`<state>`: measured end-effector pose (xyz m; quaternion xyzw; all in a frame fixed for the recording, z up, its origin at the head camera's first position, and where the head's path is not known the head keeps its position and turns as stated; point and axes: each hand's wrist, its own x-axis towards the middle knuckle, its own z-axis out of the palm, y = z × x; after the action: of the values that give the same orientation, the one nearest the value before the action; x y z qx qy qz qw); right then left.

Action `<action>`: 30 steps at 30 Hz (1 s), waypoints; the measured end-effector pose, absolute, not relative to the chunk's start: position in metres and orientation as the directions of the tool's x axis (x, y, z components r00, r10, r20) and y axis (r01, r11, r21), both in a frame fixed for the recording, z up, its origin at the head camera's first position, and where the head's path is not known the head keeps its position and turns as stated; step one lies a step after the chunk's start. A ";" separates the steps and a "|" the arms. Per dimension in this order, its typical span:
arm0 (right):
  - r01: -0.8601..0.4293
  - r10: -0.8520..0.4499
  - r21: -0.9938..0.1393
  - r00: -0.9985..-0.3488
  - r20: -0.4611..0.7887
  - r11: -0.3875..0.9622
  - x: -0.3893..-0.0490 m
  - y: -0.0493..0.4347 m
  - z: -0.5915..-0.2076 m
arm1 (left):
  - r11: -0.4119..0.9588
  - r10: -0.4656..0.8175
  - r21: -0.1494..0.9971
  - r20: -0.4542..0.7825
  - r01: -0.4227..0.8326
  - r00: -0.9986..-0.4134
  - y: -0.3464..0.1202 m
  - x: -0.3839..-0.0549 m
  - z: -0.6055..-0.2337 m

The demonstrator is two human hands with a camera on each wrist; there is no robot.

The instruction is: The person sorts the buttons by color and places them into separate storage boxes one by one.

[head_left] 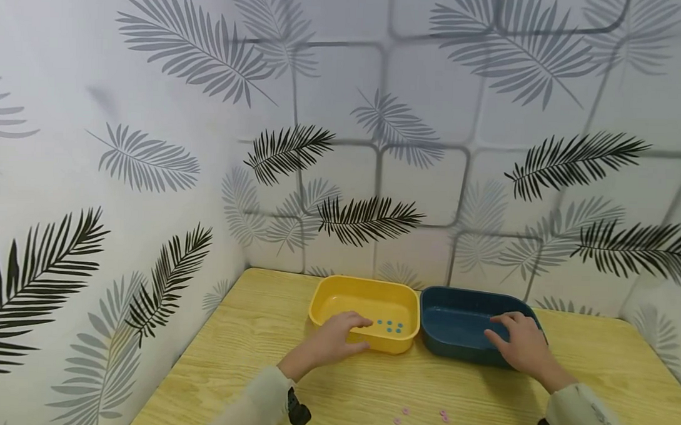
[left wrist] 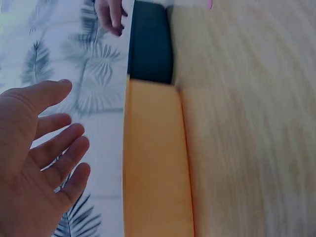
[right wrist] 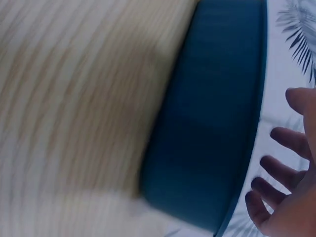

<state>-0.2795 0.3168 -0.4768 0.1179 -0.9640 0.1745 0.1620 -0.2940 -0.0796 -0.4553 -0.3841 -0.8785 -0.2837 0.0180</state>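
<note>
My left hand (head_left: 333,340) hovers at the front left rim of a yellow plastic bin (head_left: 389,344), its fingers spread and holding nothing. Inside that bin lie several small blue round pieces (head_left: 390,322). Over the front right rim of a dark blue bin (head_left: 459,349) is my right hand (head_left: 522,345), fingers apart and loosely bent, with nothing between them. No pieces show on the visible floor of the blue bin. On the table in front of the bins are several small pink rings (head_left: 443,414). Both wrist views show the fingers above the bins' outer walls.
The two bins stand side by side on a yellow wood-grain table (head_left: 257,334), close to the back wall (head_left: 342,175) with its leaf pattern. Another patterned wall (head_left: 63,259) borders the table's left edge. Dark wrist straps (head_left: 298,411) sit below the light sleeves.
</note>
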 end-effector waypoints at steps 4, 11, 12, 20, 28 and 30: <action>-0.206 -0.115 -0.273 -0.942 0.315 0.940 -0.278 0.340 -0.486 | 0.465 0.773 0.517 0.159 0.719 -0.615 -0.065 -0.284 -0.461; -0.148 -0.098 -0.309 -0.980 0.172 0.940 -0.279 0.364 -0.496 | 0.392 0.886 0.569 -0.024 0.723 -0.462 -0.048 -0.270 -0.479; -0.150 -0.102 -0.324 -0.982 0.160 0.934 -0.279 0.366 -0.498 | 0.389 0.893 0.561 -0.035 0.731 -0.448 -0.045 -0.269 -0.482; -0.150 -0.119 -0.444 -0.988 0.097 0.884 -0.277 0.374 -0.505 | 0.383 0.918 0.451 -0.092 0.806 -0.385 -0.027 -0.260 -0.499; -0.159 -0.119 -0.470 -0.986 0.114 0.868 -0.275 0.372 -0.505 | 0.372 0.926 0.403 -0.100 0.836 -0.364 -0.017 -0.262 -0.509; -0.165 -0.122 -0.470 -0.985 0.121 0.867 -0.275 0.370 -0.504 | 0.367 0.928 0.405 -0.097 0.837 -0.360 -0.015 -0.262 -0.509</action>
<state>-0.2746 0.3704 -0.5042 0.0742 -0.9653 0.2467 0.0435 -0.2621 -0.0154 -0.5092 -0.5437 -0.8118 -0.1443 -0.1567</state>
